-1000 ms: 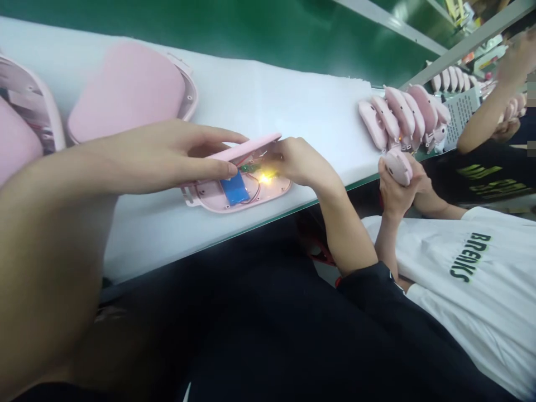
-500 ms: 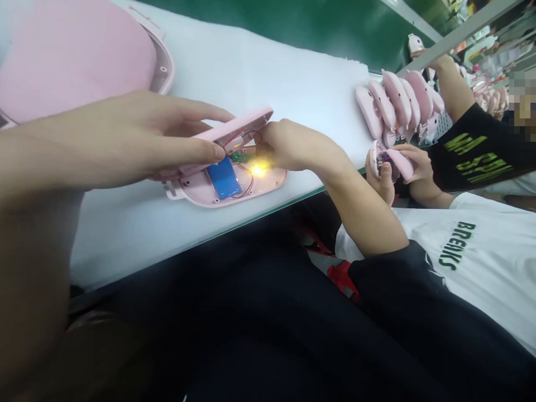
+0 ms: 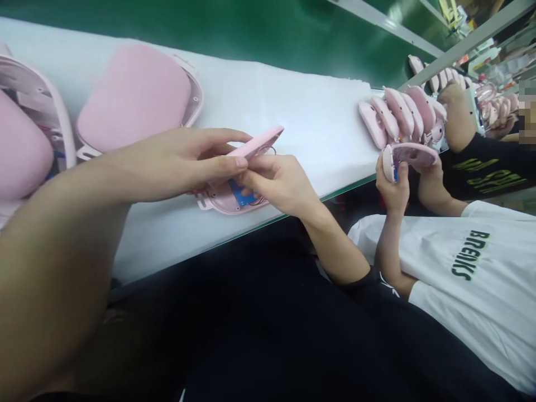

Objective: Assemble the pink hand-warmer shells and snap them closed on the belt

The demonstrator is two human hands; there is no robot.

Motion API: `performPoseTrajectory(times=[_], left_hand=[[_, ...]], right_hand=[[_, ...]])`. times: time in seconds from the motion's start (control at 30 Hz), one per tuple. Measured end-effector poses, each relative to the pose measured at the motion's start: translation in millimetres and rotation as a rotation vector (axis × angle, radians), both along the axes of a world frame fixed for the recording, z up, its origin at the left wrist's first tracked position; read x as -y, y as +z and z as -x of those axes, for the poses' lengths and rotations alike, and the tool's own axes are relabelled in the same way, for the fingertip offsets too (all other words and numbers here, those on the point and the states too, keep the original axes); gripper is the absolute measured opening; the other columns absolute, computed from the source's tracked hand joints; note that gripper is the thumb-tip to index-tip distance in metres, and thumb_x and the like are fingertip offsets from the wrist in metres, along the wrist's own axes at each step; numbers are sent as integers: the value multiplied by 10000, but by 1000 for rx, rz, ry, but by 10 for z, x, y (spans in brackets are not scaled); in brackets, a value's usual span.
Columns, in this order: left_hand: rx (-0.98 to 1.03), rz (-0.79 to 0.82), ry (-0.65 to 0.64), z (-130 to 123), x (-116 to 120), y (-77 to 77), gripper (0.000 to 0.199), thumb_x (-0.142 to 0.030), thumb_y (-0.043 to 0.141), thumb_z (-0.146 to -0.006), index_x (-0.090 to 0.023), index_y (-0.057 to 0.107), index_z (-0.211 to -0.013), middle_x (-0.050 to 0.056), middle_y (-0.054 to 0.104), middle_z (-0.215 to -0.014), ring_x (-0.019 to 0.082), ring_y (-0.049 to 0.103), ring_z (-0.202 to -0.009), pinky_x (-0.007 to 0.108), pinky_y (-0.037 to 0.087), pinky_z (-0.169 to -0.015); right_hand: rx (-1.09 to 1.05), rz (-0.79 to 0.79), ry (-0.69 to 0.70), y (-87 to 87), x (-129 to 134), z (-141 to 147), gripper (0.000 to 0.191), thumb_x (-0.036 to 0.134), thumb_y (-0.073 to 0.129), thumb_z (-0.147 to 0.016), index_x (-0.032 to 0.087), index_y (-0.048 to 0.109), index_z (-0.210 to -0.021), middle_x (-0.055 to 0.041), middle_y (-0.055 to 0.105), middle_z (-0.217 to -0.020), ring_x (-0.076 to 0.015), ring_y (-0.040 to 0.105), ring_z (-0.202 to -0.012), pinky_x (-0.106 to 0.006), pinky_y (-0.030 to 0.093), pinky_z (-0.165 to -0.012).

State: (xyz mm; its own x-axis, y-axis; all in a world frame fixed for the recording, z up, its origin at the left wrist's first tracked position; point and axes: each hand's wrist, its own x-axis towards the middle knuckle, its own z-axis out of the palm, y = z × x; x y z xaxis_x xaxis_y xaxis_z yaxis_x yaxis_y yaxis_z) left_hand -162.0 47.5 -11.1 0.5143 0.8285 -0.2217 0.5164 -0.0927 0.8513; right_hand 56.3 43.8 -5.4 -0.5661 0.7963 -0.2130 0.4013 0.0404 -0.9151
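My left hand [image 3: 196, 162] holds the raised pink shell half [image 3: 262, 141] between thumb and fingers, tilted above the other half. The lower pink shell half [image 3: 224, 205] lies open on the white-covered table, with a blue block [image 3: 242, 192] and thin wires inside. Between the two halves, my right hand [image 3: 272, 178] has its fingers bent and drawn together over the blue block. Its fingertips are partly hidden, and what they grip cannot be made out.
Larger pink cases [image 3: 138, 95] lie at the left on the white sheet [image 3: 310, 123]. Several pink shells [image 3: 400, 111] stand in a row at the right, near a metal bar [image 3: 464, 44]. Beside me, another person's hands [image 3: 393, 184] hold an open pink shell.
My right hand has moved toward the blue block and covers more of the case's inside. The yellow glow is no longer visible. The view has shifted, showing more on the left.
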Motion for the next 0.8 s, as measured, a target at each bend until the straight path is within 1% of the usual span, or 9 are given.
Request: performPoseTrajectory(times=[0.07,0.13,0.23,0.33,0.4,0.5,0.6,0.7,0.8], left_hand=[[-38,-13,28,0,-3,5,1025,-959,418,-870,-211,573,-1554,52,787,-1053,295,761,-961,432,427,-673],[-60,-2,59,-19,6,18,1051,-982,418,-835,-235,573,-1558,57,784,-1150,332,749,-1061,458,432,-718],[-97,1,106,-81,43,53,1082,-986,403,-804,-253,560,-1584,69,770,-1203,356,732,-1096,493,419,-763],[-221,4,171,-160,90,109,1036,-956,371,-776,-337,600,-1575,43,775,-1122,337,738,-997,459,435,-767],[-294,10,185,-201,110,147,964,-920,366,-764,-396,652,-1521,22,782,-1047,309,731,-892,402,450,-718],[-330,17,175,-228,111,179,912,-902,408,-748,-398,703,-1449,20,787,-1004,283,704,-790,356,437,-658],[-378,56,183,-234,101,179,848,-871,476,-770,-404,705,-1440,14,766,-923,262,677,-722,350,448,-692],[-408,61,186,-262,115,181,926,-943,491,-740,-383,691,-1450,24,724,-839,275,663,-697,405,494,-763],[-366,-15,142,-325,158,212,868,-962,446,-743,-357,760,-1280,34,665,-785,322,672,-733,484,520,-819]], right_hand=[[-65,70,19,11,-65,-41,454,645,746,-938,193,771,-911,-4,738,-792,-156,693,-758,-290,589,-744],[-118,113,25,4,-135,-143,382,569,795,-899,189,773,-925,-9,748,-815,-166,707,-783,-303,611,-766],[-103,56,-55,-44,-229,-332,213,383,781,-887,193,774,-981,-23,801,-937,-172,749,-879,-313,627,-849],[60,-130,-84,-98,-301,-483,148,290,713,-916,201,791,-1003,-24,820,-992,-164,747,-897,-312,611,-857],[153,-286,-24,-129,-334,-543,163,257,661,-947,210,811,-987,-27,822,-1017,-173,744,-942,-320,598,-882],[210,-482,64,-174,-366,-585,223,209,604,-974,219,826,-955,-38,823,-1057,-187,741,-996,-334,586,-928],[259,-569,75,-206,-384,-604,215,190,609,-976,211,823,-969,-40,825,-1019,-187,736,-927,-330,581,-903],[298,-605,125,-211,-404,-619,217,176,604,-982,190,820,-977,-54,818,-1007,-185,725,-895,-311,566,-871],[323,-615,196,-207,-428,-626,268,140,556,-990,163,818,-939,-72,801,-996,-179,712,-870,-290,548,-828]])
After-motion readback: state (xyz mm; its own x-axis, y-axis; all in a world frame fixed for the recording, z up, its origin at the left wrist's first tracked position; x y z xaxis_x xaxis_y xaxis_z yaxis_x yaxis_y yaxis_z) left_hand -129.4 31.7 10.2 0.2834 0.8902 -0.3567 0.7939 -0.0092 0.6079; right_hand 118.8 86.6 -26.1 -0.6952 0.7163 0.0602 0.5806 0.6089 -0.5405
